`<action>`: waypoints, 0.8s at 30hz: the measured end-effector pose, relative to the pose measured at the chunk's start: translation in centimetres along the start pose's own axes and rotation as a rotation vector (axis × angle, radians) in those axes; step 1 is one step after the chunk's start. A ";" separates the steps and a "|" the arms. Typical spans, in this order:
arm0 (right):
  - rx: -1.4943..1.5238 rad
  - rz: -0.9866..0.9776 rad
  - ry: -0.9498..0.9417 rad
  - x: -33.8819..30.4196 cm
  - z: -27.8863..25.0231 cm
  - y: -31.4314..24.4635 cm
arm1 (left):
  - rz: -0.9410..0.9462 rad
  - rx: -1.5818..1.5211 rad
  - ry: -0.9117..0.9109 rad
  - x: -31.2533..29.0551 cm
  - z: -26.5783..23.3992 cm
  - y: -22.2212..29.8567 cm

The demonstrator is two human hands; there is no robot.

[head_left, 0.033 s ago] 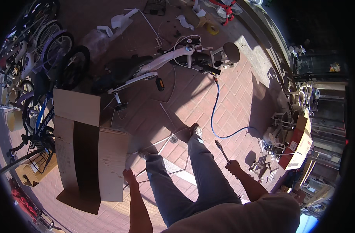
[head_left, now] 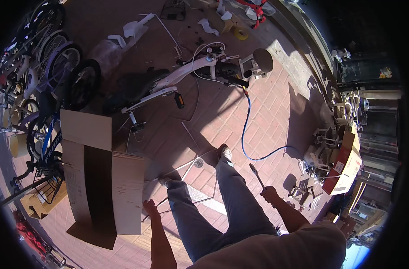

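Note:
My right hand (head_left: 270, 194) is closed around the handle of a dark metal wrench (head_left: 257, 175), its head pointing up and away from me. My left hand (head_left: 149, 207) hangs by the right edge of a tall open cardboard box (head_left: 128, 193), with its fingers curled. No object shows in that hand; I cannot tell whether it touches the box. Ahead of my feet, a white bicycle (head_left: 180, 75) with a black seat and pedals stands on the brick paving. A blue hose (head_left: 244, 134) runs from near its handlebar grip toward the right.
Several bicycles (head_left: 63, 58) crowd the left side. A round-topped stool (head_left: 262, 60) stands beyond the white bicycle. At the right are a small metal stand (head_left: 301, 192) and a red-and-white carton (head_left: 343, 168). Packing scraps (head_left: 137, 27) and a tape roll (head_left: 241, 33) lie at the back.
The view has shifted slightly, so the bicycle and box sit a little further left. My right hand keeps its hold on the wrench.

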State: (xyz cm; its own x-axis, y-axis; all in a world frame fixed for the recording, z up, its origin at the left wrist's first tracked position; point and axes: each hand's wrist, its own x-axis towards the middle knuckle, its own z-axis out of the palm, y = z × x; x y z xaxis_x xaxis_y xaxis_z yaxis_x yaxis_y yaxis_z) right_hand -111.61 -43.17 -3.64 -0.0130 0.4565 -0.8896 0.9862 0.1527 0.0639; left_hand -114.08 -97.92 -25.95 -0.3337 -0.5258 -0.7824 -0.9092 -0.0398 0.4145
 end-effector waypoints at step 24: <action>0.650 -0.233 -0.345 10.3 -26.7 -22.7 | 0.628 -0.031 -0.250 -24.2 36.7 34.7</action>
State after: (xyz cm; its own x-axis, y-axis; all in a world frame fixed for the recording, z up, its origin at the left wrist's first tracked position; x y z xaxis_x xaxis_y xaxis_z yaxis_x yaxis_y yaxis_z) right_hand -138.54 -18.49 -2.18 -0.2849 0.1604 -0.9450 0.8646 -0.3826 -0.3256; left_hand -146.65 -55.37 -9.67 -0.8475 -0.2450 -0.4710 -0.5175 0.1833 0.8358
